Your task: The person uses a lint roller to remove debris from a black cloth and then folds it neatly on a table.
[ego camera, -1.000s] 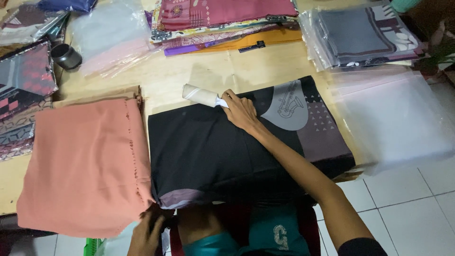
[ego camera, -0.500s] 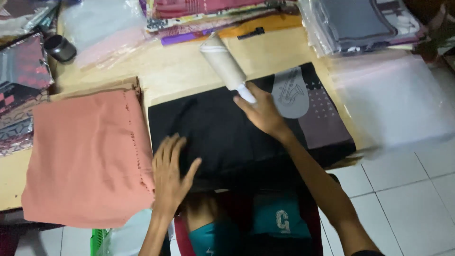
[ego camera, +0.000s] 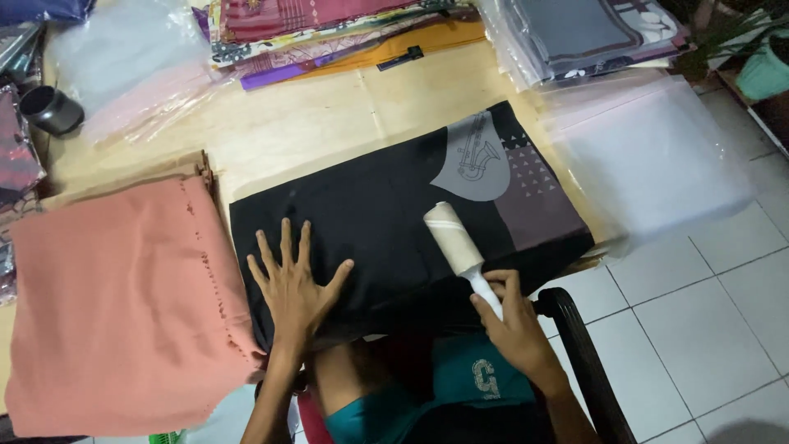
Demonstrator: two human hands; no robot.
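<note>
A folded black cloth (ego camera: 370,214) with a grey and mauve printed corner lies on the wooden table (ego camera: 329,115). My left hand (ego camera: 293,284) presses flat on its near left part, fingers spread. My right hand (ego camera: 514,316) grips the white handle of a lint roller (ego camera: 452,238) at the cloth's near edge. The roller's pale drum rests on the black cloth, pointing away from me.
A folded salmon cloth (ego camera: 115,296) lies to the left. Clear plastic bags (ego camera: 649,156) sit at the right table edge and far left. Stacked patterned fabrics (ego camera: 329,25) line the back. A black cup (ego camera: 49,108) stands far left. A dark chair arm (ego camera: 579,345) is beside my right hand.
My right hand drew the lint roller from the far edge of the black cloth back to its near edge. My left hand came up and settled flat on the cloth.
</note>
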